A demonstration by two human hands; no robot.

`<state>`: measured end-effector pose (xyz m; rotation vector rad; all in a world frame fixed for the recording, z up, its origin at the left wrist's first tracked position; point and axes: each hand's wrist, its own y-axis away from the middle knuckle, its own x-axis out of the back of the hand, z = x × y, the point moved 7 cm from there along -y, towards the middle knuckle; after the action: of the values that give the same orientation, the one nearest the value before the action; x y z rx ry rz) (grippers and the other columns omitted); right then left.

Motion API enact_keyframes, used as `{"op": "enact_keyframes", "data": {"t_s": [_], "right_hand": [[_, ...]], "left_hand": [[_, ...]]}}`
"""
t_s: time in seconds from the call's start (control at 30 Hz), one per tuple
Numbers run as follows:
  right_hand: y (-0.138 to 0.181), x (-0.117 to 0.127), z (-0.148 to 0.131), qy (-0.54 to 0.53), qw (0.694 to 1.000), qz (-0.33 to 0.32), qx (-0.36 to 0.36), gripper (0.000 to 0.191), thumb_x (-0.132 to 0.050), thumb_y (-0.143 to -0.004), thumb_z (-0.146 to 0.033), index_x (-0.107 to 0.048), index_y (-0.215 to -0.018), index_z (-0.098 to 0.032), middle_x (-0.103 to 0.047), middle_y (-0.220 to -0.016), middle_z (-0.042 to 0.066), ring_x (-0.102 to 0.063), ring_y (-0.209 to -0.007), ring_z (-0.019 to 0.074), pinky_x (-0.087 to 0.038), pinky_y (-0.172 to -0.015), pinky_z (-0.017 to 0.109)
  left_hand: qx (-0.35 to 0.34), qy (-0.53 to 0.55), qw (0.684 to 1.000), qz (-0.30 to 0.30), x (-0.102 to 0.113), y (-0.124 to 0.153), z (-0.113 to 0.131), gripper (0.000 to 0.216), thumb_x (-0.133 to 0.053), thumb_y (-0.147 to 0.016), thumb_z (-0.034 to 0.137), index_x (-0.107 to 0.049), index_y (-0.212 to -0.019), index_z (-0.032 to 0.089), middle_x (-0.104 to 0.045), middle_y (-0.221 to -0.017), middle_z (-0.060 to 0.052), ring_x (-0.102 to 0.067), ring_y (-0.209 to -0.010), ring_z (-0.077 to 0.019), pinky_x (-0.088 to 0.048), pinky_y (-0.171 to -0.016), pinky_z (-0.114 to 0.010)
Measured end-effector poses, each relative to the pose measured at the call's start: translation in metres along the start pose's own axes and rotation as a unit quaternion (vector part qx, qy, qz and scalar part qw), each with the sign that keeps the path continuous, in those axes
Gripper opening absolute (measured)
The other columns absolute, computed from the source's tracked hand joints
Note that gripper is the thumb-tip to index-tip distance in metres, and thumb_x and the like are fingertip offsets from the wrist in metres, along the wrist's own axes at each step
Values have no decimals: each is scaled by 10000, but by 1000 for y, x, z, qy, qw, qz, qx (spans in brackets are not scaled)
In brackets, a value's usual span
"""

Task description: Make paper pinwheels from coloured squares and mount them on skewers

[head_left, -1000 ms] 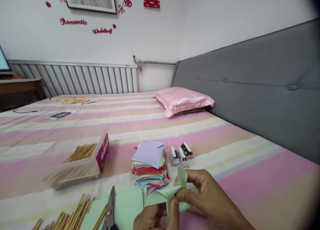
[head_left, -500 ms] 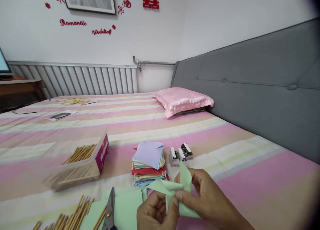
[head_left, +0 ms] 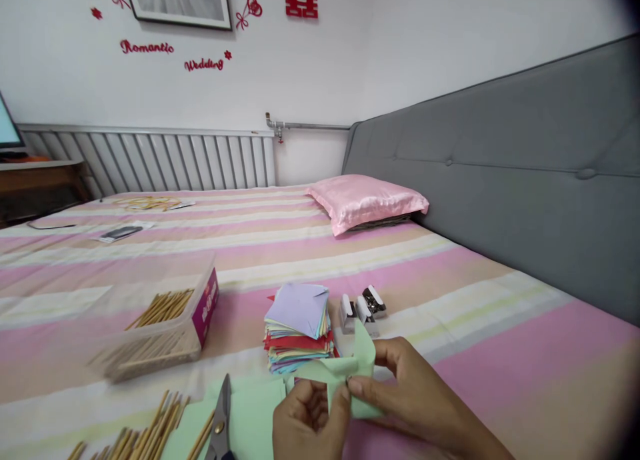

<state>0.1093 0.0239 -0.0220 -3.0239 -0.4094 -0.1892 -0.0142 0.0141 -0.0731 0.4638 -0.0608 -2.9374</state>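
Observation:
Between my two hands is a light green paper pinwheel (head_left: 364,357), its corners folded in toward the middle and one blade standing up. My left hand (head_left: 313,420) pinches it from the left, thumb near the centre. From the right, my right hand (head_left: 407,387) grips it with the thumb pressed at the centre, where a small dark spot shows. Just beyond my hands stands a stack of coloured paper squares (head_left: 297,320), lilac on top. Dark-handled scissors (head_left: 220,423) lie on light green paper sheets (head_left: 257,413) to the left of my hands.
Loose thin wooden sticks (head_left: 150,433) lie at the lower left. A clear plastic box (head_left: 203,310) holds more sticks. Small open boxes of metal pins (head_left: 367,307) sit behind my right hand. Farther off are a pink pillow (head_left: 367,203) and the grey headboard (head_left: 500,180).
The pinwheel has shifted slightly left and turned in my fingers, its left blade now lower. My right thumb has moved a little left at its centre.

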Motion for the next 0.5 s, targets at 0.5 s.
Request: {"op": "enact_keyframes", "data": {"t_s": [0.5], "right_hand": [[-3, 35, 12, -269, 955, 117, -43, 411, -718, -621, -400, -652, -932, -140, -696, -804, 67, -599, -791, 219, -420, -723, 314]], "left_hand": [[-59, -572, 806, -138, -7, 0, -35, 372, -428, -701, 169, -667, -975, 244, -694, -558, -87, -635, -565, -298, -386, -530, -343]]}}
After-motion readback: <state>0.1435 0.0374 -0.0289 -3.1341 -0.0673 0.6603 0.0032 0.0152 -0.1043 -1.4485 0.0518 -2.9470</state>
